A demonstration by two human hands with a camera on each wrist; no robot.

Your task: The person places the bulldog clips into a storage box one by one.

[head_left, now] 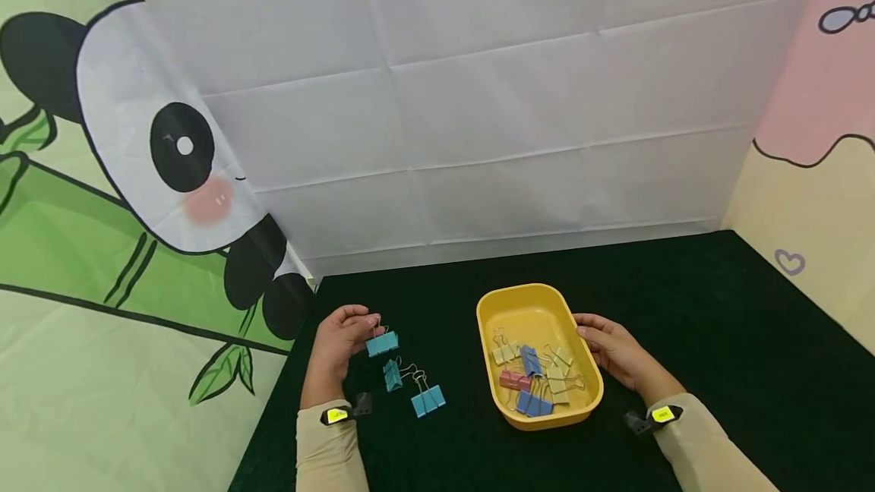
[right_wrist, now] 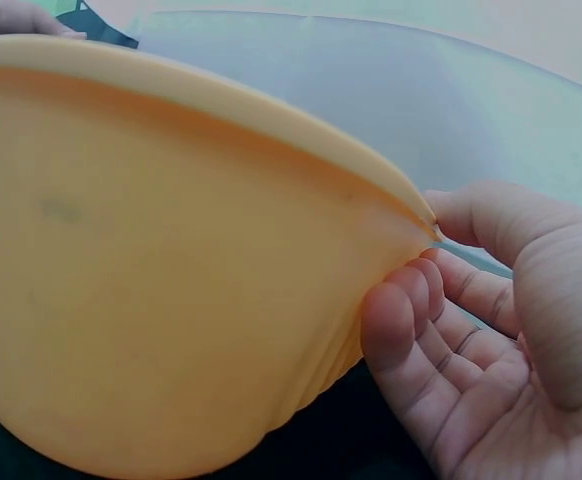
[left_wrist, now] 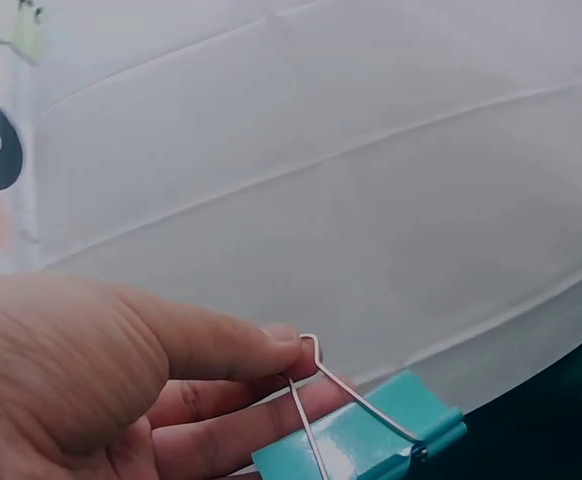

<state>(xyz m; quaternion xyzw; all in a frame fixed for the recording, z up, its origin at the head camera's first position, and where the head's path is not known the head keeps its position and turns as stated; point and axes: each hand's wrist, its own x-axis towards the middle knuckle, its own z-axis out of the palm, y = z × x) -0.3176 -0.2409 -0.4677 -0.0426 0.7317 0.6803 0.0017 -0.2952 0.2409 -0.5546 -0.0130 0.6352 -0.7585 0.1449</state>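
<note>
My left hand (head_left: pixel 342 340) pinches a teal binder clip (head_left: pixel 382 344) by its wire handle, between thumb and fingers. The left wrist view shows this clip (left_wrist: pixel 371 440) large, its body hanging below the fingertips. Just below, on the dark cloth, lie two more teal binder clips, one on its side (head_left: pixel 393 376) and one flat (head_left: pixel 428 401). My right hand (head_left: pixel 611 348) grips the right side of a yellow tray (head_left: pixel 526 296), thumb at the rim and fingers against the outer wall. In the right wrist view, the tray's outer wall (right_wrist: pixel 171 270) faces the camera.
Inside the tray are several binder clips: blue (head_left: pixel 535 404), pink (head_left: pixel 515 380) and pale yellow (head_left: pixel 506 353). A dark green cloth (head_left: pixel 424 302) covers the table. Behind it hangs a white sheet (head_left: pixel 478 112), with a panda-printed curtain (head_left: pixel 130 173) at left and a pink-and-cream one (head_left: pixel 807 211) at right.
</note>
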